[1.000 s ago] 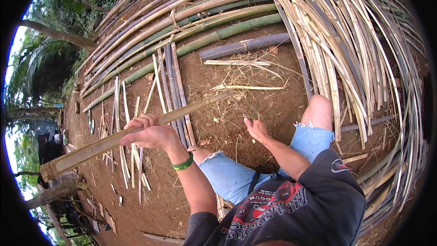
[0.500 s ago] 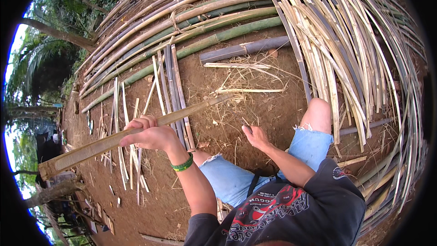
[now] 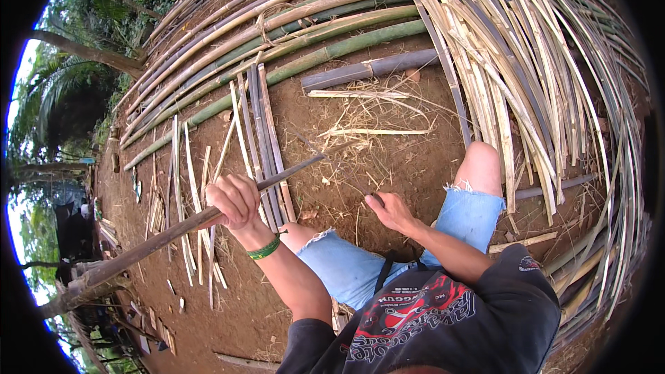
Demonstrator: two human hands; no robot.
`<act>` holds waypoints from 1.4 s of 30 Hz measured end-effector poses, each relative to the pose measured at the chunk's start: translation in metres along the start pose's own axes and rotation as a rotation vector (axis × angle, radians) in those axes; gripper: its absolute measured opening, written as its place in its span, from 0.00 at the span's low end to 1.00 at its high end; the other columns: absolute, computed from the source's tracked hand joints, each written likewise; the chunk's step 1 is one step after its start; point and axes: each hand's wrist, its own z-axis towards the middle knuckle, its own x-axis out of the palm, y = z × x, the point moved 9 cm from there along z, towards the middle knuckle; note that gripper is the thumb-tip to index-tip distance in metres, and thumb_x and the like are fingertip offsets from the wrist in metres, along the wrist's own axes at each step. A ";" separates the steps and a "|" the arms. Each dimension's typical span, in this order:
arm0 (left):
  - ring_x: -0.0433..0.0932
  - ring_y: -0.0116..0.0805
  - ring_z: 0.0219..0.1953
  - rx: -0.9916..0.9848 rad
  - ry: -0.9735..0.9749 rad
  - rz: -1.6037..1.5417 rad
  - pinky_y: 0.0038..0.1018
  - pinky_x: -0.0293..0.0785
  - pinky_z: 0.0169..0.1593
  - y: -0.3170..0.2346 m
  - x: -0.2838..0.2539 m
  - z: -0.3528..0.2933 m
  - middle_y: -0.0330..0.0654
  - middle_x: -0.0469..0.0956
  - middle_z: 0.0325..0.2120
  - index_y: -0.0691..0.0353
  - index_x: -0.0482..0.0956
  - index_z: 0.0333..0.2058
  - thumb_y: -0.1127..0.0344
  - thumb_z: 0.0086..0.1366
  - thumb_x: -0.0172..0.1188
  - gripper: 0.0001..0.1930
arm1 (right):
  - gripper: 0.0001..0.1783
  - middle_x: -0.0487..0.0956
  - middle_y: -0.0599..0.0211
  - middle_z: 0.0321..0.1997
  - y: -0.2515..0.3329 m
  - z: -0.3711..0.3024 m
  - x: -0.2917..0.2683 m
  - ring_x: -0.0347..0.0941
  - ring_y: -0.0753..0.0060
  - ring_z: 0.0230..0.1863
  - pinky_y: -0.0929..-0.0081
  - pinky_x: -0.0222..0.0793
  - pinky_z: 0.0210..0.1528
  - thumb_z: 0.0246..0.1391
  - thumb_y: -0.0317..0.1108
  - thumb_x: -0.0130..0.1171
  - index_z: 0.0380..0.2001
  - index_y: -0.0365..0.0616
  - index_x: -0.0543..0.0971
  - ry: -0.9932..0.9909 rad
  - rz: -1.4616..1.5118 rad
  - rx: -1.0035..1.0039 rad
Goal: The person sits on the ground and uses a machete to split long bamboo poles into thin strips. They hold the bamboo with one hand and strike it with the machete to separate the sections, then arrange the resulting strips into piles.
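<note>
The left hand (image 3: 235, 201) is clamped around a long bamboo pole (image 3: 173, 232). The pole's long axis runs from 8 o'clock, low at the frame's edge, up to 2 o'clock, its thin tip pointing over the dirt ground (image 3: 388, 159). The right hand (image 3: 391, 211) hovers near that tip; whether it grips anything I cannot tell. Split bamboo strips (image 3: 512, 83) fan out at 1 o'clock.

Outdoor bamboo-splitting yard on bare brown dirt ground (image 3: 409, 159), not an indoor shop. Long whole green and tan bamboo poles (image 3: 291, 21) stacked across the top of the frame, a fan of pale split bamboo strips (image 3: 526, 76) at upper right, thin slats and shavings (image 3: 187, 187) strewn centre-left. Trees and palm fronds (image 3: 62, 90) with open sky at far left.
</note>
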 end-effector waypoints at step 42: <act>0.67 0.29 0.29 0.516 -1.513 0.660 0.28 0.67 0.41 -0.190 -0.109 -0.152 0.36 0.67 0.26 0.60 0.66 0.33 0.46 0.75 0.39 0.22 | 0.38 0.73 0.60 0.14 -0.184 0.051 0.007 0.71 0.64 0.14 0.64 0.69 0.19 0.62 0.64 0.44 0.16 0.38 0.71 0.087 -0.149 0.632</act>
